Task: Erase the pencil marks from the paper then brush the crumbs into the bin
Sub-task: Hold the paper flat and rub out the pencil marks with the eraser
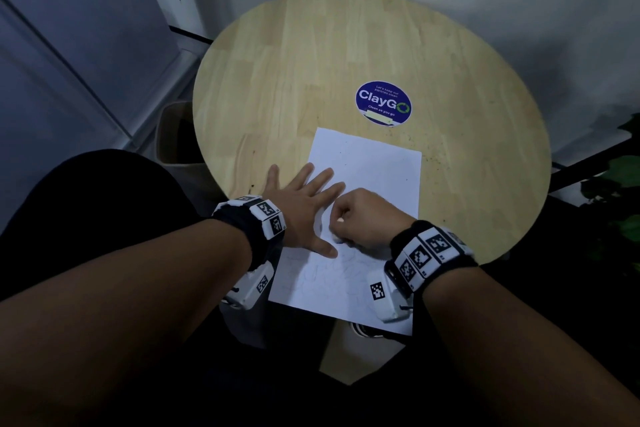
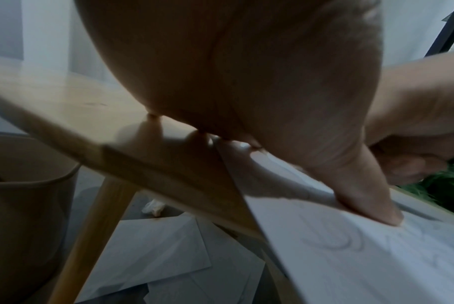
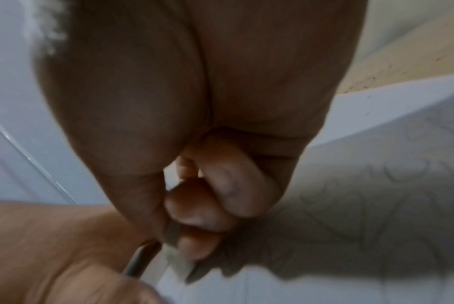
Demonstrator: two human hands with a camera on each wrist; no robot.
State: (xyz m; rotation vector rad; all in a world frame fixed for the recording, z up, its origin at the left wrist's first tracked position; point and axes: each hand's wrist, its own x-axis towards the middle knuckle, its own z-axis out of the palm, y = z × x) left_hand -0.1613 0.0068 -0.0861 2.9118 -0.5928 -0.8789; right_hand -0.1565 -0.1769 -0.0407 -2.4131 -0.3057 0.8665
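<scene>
The right hand point(image 1: 360, 218) is curled tight, thumb and fingertips pinching a small pale eraser point(image 3: 178, 263) whose end touches the paper point(image 1: 377, 170); in the head view the eraser is almost wholly hidden under the knuckles, and in the right wrist view it is blurred and mostly covered by the fingers point(image 3: 194, 207). Just beside it, the left hand point(image 1: 304, 208) lies flat with fingers spread, pressing the sheet's left edge, its thumb point(image 2: 371, 201) planted on the paper and its outer fingers on the bare wood. The paper lies on the round wooden bench point(image 1: 311, 55), its near end overhanging the bench edge. Faint pencil marks point(image 1: 322, 274) cover the near part of the sheet; their shapes are too pale to read. Dark crumbs point(image 1: 433, 156) are scattered on the wood off the sheet's far right corner. Beyond the sheet sits a blue round sticker point(image 1: 383, 103). A beige bin point(image 1: 173, 139) stands on the floor left of the bench, partly hidden by it; its contents cannot be made out. Loose sheets point(image 2: 153, 246) lie on the floor under the bench. Green leaves point(image 1: 620, 184) are cut off at the right edge.
</scene>
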